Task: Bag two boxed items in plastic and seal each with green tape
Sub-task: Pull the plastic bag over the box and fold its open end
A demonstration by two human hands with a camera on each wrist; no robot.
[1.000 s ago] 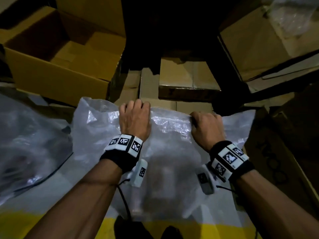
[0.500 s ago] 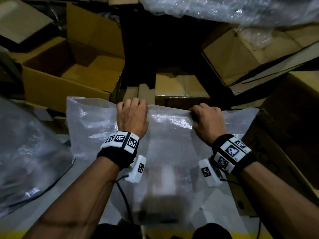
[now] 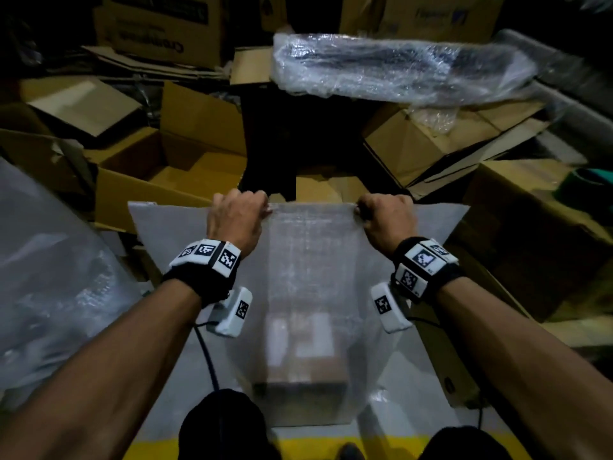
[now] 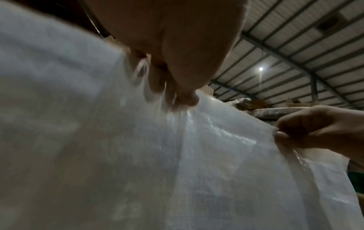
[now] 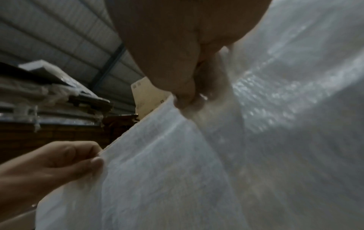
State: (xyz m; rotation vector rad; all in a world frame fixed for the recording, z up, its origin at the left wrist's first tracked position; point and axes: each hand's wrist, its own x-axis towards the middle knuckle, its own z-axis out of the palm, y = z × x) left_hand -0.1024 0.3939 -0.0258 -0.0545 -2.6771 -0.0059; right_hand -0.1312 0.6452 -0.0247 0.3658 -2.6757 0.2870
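A clear plastic bag [image 3: 308,260] hangs upright in front of me, its top edge pulled taut. My left hand [image 3: 237,214] pinches that edge left of centre, and my right hand [image 3: 381,215] pinches it right of centre. A cardboard box [image 3: 300,370] sits inside at the bag's bottom, blurred through the plastic. In the left wrist view my left hand [image 4: 177,96] pinches the bag [image 4: 138,163], with the right hand [image 4: 307,132] beyond. The right wrist view shows my right hand [image 5: 183,98] gripping the bag [image 5: 177,171] and my left hand [image 5: 65,163] at its edge. A green roll [image 3: 588,180] lies at right.
Open cardboard boxes [image 3: 159,180] crowd the floor ahead and at both sides. A long bubble-wrapped bundle [image 3: 398,68] lies across boxes at the back. More loose plastic [image 3: 49,277] is heaped at my left. A yellow floor stripe [image 3: 331,443] runs below the bag.
Both hands have lifted the bag's top edge and pulled it straight. The box has slid down to the bag's bottom. My head has tilted up, showing more of the room.
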